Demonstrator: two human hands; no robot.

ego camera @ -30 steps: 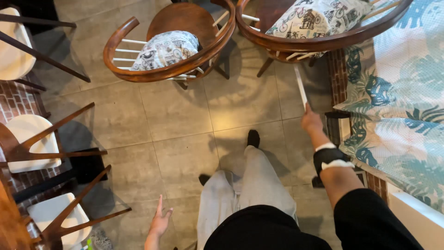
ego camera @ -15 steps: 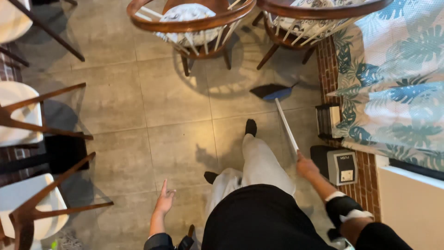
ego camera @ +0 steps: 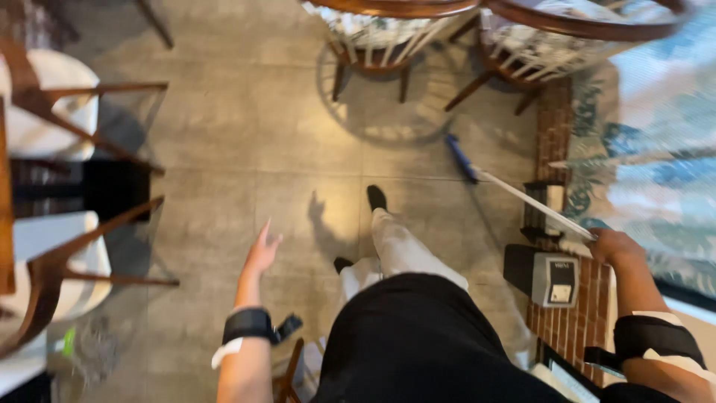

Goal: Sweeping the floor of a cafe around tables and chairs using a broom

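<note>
Your right hand (ego camera: 613, 246) has its fingers clenched around the white broom handle (ego camera: 529, 203). Your left hand (ego camera: 262, 252) hangs released over the tiled floor (ego camera: 224, 194), fingers straight, touching nothing.

Grey tiled floor (ego camera: 224, 149) with seating along its edges, seen from above.
Two round-backed wooden chairs (ego camera: 388, 45) stand side by side at the top, their spindles casting a striped shadow on the tiles. At the left, wooden chairs with white cushions (ego camera: 45, 112) stand one behind the other, a dark gap between them. A leaf-patterned curtain (ego camera: 656, 149) hangs at the right, above a strip of red brick (ego camera: 574, 313). A small grey box (ego camera: 548, 276) sits on the brick, just beside the curtain's lower edge.
</note>
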